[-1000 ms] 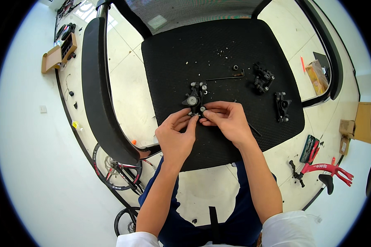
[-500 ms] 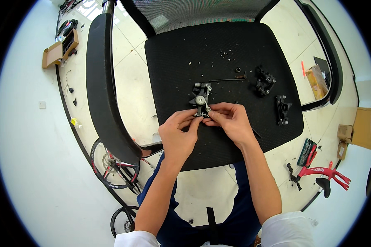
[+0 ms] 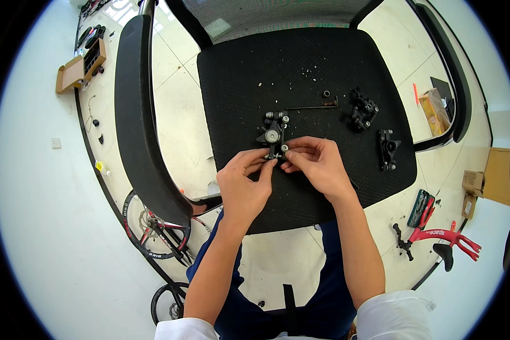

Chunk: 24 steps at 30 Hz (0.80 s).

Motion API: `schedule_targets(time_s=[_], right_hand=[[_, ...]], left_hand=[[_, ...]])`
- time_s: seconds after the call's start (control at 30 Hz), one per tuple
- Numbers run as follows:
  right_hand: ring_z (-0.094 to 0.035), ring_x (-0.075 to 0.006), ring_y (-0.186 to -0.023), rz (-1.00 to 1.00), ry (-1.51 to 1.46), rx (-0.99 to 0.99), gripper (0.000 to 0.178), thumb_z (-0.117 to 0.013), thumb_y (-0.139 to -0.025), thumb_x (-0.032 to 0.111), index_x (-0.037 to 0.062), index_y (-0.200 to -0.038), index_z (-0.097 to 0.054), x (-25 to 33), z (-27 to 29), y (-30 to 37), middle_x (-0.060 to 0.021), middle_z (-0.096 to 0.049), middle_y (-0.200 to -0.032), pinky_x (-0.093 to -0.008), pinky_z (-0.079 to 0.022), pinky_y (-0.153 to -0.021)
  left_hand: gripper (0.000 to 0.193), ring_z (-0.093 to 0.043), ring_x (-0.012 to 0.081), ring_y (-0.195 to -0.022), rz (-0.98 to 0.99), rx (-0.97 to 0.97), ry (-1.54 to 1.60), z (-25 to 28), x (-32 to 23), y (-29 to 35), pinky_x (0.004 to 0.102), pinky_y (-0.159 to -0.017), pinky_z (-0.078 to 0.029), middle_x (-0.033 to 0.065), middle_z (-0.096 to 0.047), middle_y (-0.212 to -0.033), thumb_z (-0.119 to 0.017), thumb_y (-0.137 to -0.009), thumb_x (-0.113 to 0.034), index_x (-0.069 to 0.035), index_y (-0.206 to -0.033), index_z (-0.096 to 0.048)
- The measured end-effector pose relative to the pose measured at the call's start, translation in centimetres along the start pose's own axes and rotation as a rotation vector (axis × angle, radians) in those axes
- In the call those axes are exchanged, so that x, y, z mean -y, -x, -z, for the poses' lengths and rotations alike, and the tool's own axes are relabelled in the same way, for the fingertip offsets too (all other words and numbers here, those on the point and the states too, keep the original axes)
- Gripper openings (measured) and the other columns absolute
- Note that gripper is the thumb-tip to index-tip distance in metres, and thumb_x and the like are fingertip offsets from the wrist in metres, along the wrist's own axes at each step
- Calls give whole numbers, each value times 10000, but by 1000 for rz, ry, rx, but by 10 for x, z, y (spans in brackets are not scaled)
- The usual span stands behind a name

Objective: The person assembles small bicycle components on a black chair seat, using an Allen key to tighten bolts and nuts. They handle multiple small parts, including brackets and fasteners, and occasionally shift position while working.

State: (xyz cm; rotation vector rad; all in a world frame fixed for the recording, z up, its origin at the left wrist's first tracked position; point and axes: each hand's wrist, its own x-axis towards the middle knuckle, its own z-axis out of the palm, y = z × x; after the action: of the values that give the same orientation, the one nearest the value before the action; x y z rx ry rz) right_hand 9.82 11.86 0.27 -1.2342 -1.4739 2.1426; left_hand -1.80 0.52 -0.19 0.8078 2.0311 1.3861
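Observation:
A black bicycle disc brake caliper [image 3: 272,136] with silver bolts is held upright over the chair's black seat [image 3: 232,79]. My left hand [image 3: 245,184] pinches its near end between thumb and fingers. From the other side, my right hand [image 3: 318,168] closes its thumb and fingers on the same end, by the lower silver bolt. Fingers hide part of that end. Just beyond the caliper lie an L-shaped hex key [image 3: 306,107] and a small metal ring [image 3: 326,93]. To the right rest a second caliper [image 3: 364,109] and a third black caliper part [image 3: 388,149].
Armrests [image 3: 135,113] flank the seat, and light crumbs [image 3: 307,72] dot its far half. On the floor are an open cardboard box [image 3: 72,73], a bicycle wheel [image 3: 153,232] at left, and a red bike frame [image 3: 436,233] at right.
The view has shifted slightly. Right fingertips have drawn back a little from the caliper's side, showing more of the lower bolt. Both hands keep their hold.

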Motion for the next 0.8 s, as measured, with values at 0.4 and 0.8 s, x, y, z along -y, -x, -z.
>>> schedule_targets(time_s=[0.4, 0.8], right_hand=[[-682, -173, -696, -73, -124, 9, 193, -640, -864, 19, -102, -1013, -626, 2, 3, 1, -135, -679, -832, -267, -571, -632], [-662, -151, -633, -85, -432, 81, 238, -618, -882, 109, -69, -1040, -630, 4, 15, 6, -123, -685, -798, -238, -556, -589]], left_hand=[[155, -730, 196, -826, -67, -24, -63, -6, -1, 4, 244, -722, -566, 130, -701, -919, -707, -798, 50, 74, -951, -695], [155, -727, 220, -792, -139, -48, -128, -12, 1, 5, 270, -724, -587, 137, -697, -945, -711, -763, 53, 57, -918, -704]])
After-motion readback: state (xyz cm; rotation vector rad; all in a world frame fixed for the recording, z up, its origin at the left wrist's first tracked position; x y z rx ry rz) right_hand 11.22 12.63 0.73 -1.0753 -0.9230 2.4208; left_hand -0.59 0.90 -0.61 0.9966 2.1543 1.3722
